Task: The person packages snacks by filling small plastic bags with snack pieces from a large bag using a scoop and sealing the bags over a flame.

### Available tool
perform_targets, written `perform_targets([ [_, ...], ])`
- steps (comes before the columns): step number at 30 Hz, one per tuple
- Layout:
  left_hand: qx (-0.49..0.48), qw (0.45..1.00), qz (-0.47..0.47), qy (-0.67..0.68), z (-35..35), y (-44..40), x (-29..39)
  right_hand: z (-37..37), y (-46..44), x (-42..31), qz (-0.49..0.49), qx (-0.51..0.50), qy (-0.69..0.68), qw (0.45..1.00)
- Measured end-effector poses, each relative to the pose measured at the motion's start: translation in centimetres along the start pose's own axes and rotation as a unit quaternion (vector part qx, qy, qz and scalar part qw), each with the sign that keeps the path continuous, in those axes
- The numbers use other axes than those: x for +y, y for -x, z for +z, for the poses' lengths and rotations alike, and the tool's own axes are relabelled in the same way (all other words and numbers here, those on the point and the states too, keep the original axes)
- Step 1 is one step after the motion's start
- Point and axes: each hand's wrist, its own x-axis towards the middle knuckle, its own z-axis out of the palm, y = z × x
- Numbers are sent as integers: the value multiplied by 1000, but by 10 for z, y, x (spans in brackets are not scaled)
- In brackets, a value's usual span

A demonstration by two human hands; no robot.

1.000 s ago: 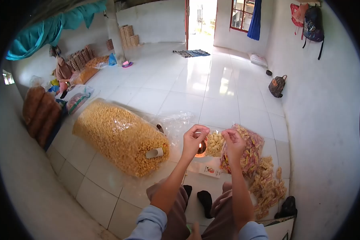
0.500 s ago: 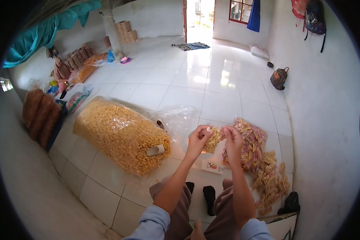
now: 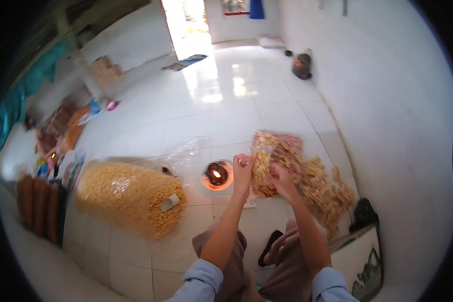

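A small clear plastic packet of yellow snack pieces (image 3: 259,167) is upright between my hands. My left hand (image 3: 243,173) is closed on its left edge near the top. Lower down, the fingers of my right hand (image 3: 281,180) pinch its right side. Left of my hands, a small burner (image 3: 217,175) with an open flame stands on the floor. Behind the packet lies a big clear bag of red-and-yellow packets (image 3: 286,151). A pile of filled snack packets (image 3: 324,194) spreads on the floor to the right.
A large clear sack of yellow snacks (image 3: 121,194) lies on its side at left, with a white scoop-like cup (image 3: 170,202) in its mouth. A framed board (image 3: 360,261) and a black bag (image 3: 365,214) stand at right, near the wall. Brown sacks (image 3: 38,204) lean at far left.
My view has swung right and tilted. The packet has turned upright and moved away from over the burner, whose flame now shows. Both hands still grip the packet, the right one lower.
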Motion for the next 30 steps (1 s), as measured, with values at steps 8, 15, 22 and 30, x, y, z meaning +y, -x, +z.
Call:
perform_targets([
  [8,-181,970,-159,-24,121,23,-81,-128,45,0,39,227,240,943],
  [15,-390,877,-199,-196,181,23,-225,-233,103,121,299,221,126,920],
  [22,-430,798,7,-423,196,54,-362,-241,127,284,413,422,117,799],
  [30,-441,833,92,-323,185,35,-396,-240,124,301,440,454,284,721],
])
